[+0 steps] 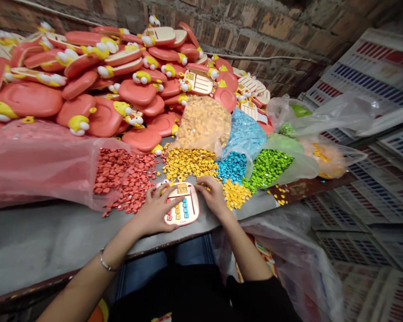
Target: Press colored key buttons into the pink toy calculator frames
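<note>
A cream toy panel [192, 215] with rounded corners lies near the table's front edge, with columns of red, yellow and blue buttons on it. My left hand [157, 210] spans its left side, thumb at the lower edge and fingers over the upper part, gripping it. Beside the panel's upper right corner is my right hand [212, 192], its fingers bent together; anything in them is too small to make out. Loose red buttons [134, 185], dark yellow buttons [190, 163], blue buttons [232, 166], green buttons [268, 165] and lighter yellow buttons [237, 194] lie around my hands.
Red toy shells [143, 94] with yellow-and-white eyed heads are heaped at the back. Plastic bags, including a pink one [43, 165] and a blue one [245, 129], spill buttons onto the grey tabletop [50, 241]. Printed stacks [366, 80] stand at right.
</note>
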Available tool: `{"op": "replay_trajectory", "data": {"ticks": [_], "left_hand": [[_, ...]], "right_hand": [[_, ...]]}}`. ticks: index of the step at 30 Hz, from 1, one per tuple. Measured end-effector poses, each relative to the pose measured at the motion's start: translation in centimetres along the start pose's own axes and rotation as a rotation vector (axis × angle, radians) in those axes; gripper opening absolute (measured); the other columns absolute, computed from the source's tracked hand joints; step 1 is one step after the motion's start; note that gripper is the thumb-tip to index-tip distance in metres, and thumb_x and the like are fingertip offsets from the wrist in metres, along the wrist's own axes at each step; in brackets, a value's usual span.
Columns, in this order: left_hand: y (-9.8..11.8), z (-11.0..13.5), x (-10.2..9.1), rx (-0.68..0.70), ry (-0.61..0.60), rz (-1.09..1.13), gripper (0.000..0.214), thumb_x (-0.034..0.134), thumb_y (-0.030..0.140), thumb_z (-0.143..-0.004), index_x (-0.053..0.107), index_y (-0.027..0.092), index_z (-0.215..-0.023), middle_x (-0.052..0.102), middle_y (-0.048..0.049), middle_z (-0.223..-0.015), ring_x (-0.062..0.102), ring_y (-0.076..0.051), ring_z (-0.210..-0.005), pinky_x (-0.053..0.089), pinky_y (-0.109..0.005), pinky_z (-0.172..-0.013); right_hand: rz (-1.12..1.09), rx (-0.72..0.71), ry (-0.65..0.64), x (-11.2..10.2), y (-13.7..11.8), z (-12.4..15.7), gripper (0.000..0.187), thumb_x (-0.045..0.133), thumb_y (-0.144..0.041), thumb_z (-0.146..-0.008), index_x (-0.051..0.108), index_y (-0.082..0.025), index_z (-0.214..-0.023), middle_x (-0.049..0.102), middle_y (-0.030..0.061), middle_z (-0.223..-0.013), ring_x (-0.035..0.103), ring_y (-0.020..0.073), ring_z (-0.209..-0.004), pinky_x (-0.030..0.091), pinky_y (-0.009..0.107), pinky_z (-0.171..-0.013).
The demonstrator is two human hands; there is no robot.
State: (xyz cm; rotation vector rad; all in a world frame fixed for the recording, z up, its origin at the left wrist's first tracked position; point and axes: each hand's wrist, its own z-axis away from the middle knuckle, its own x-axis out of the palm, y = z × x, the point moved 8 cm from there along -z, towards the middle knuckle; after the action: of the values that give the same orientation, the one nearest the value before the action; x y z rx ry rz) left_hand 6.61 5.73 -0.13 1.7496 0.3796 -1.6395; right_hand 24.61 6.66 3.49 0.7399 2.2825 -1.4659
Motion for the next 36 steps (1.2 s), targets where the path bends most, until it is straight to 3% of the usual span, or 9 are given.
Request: {"op": "replay_trajectory", "data": {"ticks": [3, 6, 12, 16, 18, 22, 27, 32, 36], "left_hand": [[0.0, 0.0, 0.0, -0.008, -0.006, 0.004, 0.083, 0.073, 0.051, -0.064, 0.044, 0.038, -0.141, 0.027, -0.0079, -0.155, 0.019, -0.041, -0.138, 0.011, -0.058, -0.107], [0.1, 0.0, 0.0, -0.006, -0.006, 0.018, 0.083, 0.073, 0.051, -0.064, 0.044, 0.038, -0.141, 0.026, -0.0073, -0.156, 0.019, -0.041, -0.138, 0.011, -0.058, -0.107], [0.0, 0.0, 0.0, 0.010, 0.014, 0.020, 0.083, 0.072, 0.055, -0.066, 0.043, 0.038, -0.141, 0.029, -0.0094, -0.155, 0.019, -0.038, -0.140, 0.013, -0.057, -0.107], [0.0, 0.1, 0.0, 0.017, 0.018, 0.025, 0.084, 0.072, 0.055, -0.065, 0.043, 0.037, -0.142, 0.027, -0.0088, -0.155, 0.019, -0.038, -0.140, 0.014, -0.056, -0.106], [0.1, 0.1, 0.0, 0.017, 0.012, 0.033, 0.083, 0.072, 0.055, -0.066, 0.043, 0.037, -0.141, 0.027, -0.0082, -0.156, 0.018, -0.039, -0.140, 0.013, -0.057, -0.107], [0.1, 0.0, 0.0, -0.004, 0.001, 0.038, 0.083, 0.072, 0.053, -0.066, 0.043, 0.037, -0.142, 0.026, -0.0061, -0.156, 0.017, -0.040, -0.139, 0.009, -0.058, -0.109], [0.0, 0.0, 0.0, -0.020, -0.013, 0.035, 0.083, 0.073, 0.051, -0.065, 0.043, 0.037, -0.141, 0.025, -0.0068, -0.156, 0.018, -0.041, -0.139, 0.010, -0.059, -0.108], [0.0, 0.0, 0.1, -0.022, -0.002, 0.025, 0.082, 0.072, 0.049, -0.066, 0.043, 0.038, -0.142, 0.027, -0.0065, -0.156, 0.020, -0.042, -0.137, 0.012, -0.060, -0.107], [-0.1, -0.1, 0.3, -0.022, -0.002, 0.009, 0.080, 0.072, 0.048, -0.065, 0.046, 0.037, -0.140, 0.028, -0.0070, -0.155, 0.020, -0.042, -0.138, 0.013, -0.059, -0.106]], "right_hand": [[0.070, -0.065, -0.131, 3.5, -0.1, -0.7, 0.011, 0.055, -0.019, -0.090, 0.066, -0.021, -0.087, 0.067, 0.0058, -0.088, 0.062, 0.0203, -0.088, 0.051, 0.035, -0.080], [0.181, -0.118, -0.194, 4.6, 0.7, -0.5, 0.014, 0.055, -0.017, -0.090, 0.068, -0.020, -0.088, 0.067, 0.0080, -0.092, 0.060, 0.0218, -0.090, 0.051, 0.037, -0.083], [0.269, -0.143, -0.271, 3.9, 0.3, 1.0, 0.020, 0.052, -0.014, -0.092, 0.071, -0.021, -0.094, 0.066, 0.0090, -0.101, 0.058, 0.0225, -0.095, 0.051, 0.038, -0.084], [0.160, -0.126, -0.396, 3.1, -1.2, 1.6, 0.017, 0.054, -0.014, -0.091, 0.069, -0.020, -0.086, 0.066, 0.0063, -0.094, 0.061, 0.0196, -0.089, 0.052, 0.034, -0.081], [0.088, -0.088, -0.357, 2.3, -1.5, 1.2, 0.013, 0.056, -0.015, -0.090, 0.068, -0.020, -0.087, 0.066, 0.0062, -0.095, 0.062, 0.0192, -0.090, 0.052, 0.033, -0.081], [0.075, -0.032, -0.102, 1.4, -0.4, -0.4, 0.005, 0.061, -0.019, -0.087, 0.066, -0.021, -0.086, 0.064, 0.0072, -0.099, 0.061, 0.0212, -0.098, 0.052, 0.036, -0.085], [0.133, -0.065, -0.164, 4.8, 0.8, -0.6, 0.013, 0.055, -0.018, -0.091, 0.067, -0.020, -0.092, 0.067, 0.0095, -0.107, 0.063, 0.0202, -0.102, 0.052, 0.037, -0.090], [0.302, -0.090, -0.285, 5.5, 0.2, 1.9, 0.030, 0.052, -0.023, -0.095, 0.060, -0.021, -0.123, 0.060, 0.0114, -0.133, 0.049, 0.0258, -0.131, 0.018, 0.061, -0.115], [0.349, -0.029, -0.330, 4.6, -0.5, 3.8, 0.039, 0.052, -0.028, -0.095, 0.054, -0.024, -0.134, 0.055, 0.0090, -0.139, 0.030, 0.0291, -0.142, 0.015, 0.065, -0.114]]}}
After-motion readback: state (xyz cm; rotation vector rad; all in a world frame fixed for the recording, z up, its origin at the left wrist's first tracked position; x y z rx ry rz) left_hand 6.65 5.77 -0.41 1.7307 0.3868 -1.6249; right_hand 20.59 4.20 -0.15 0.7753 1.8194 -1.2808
